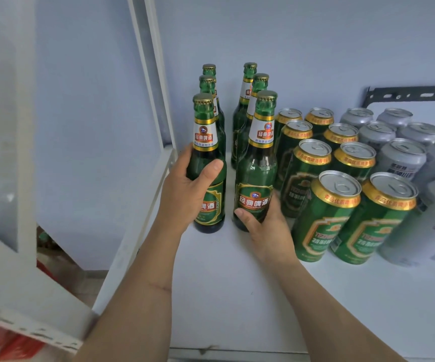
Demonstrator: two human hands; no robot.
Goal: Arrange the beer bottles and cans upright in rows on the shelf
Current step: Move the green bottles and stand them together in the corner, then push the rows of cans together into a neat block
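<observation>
Six green glass beer bottles with gold caps stand upright in two rows at the left of the white shelf (237, 296). The left hand (185, 189) is clamped around the near-left bottle (207, 163), thumb across its front; the right hand (266, 226) is wrapped around the base of the near-right bottle (257, 165). Green cans (323, 215) then silver cans (399, 158) sit in rows to the right.

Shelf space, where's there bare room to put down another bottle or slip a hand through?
The white shelf is bare along its front edge, ahead of the bottles and green cans. A narrow strip separates the two bottle rows. Green and silver cans crowd the right side; the left hand and right hand each grip a front bottle.
</observation>
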